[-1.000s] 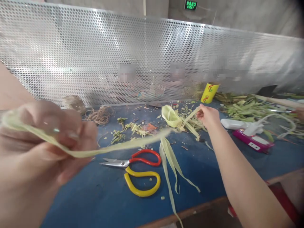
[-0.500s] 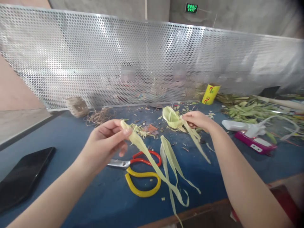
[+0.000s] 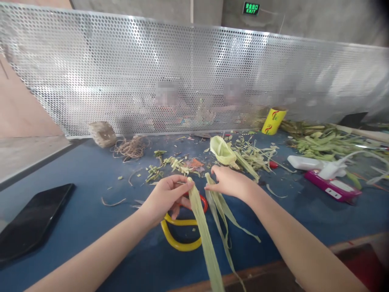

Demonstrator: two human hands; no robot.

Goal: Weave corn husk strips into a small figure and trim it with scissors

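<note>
My left hand (image 3: 168, 198) pinches the top end of a pale green corn husk strip (image 3: 203, 227) between thumb and fingertips. The strip hangs down past the table's front edge. My right hand (image 3: 232, 182) is open, with thumb and forefinger apart at the top of several other husk strips (image 3: 223, 211) lying on the table. Red-and-yellow-handled scissors (image 3: 182, 245) lie under my left hand, which hides most of the blades and part of the red handle. Beyond my right hand sits a cupped pale green husk (image 3: 223, 151).
Husk scraps (image 3: 255, 152) litter the blue table (image 3: 130, 251). A phone (image 3: 36, 219) lies left, twine (image 3: 132, 148) and a rough block (image 3: 102, 134) behind. At right are a yellow roll (image 3: 274, 121), a purple power strip (image 3: 332, 186) and green husks (image 3: 328, 142). A perforated metal screen (image 3: 121, 73) stands behind.
My right hand has let go of the husk piece by the cupped husk and come nearer, to the loose strips. My left hand has moved right with its strip, now hanging straighter.
</note>
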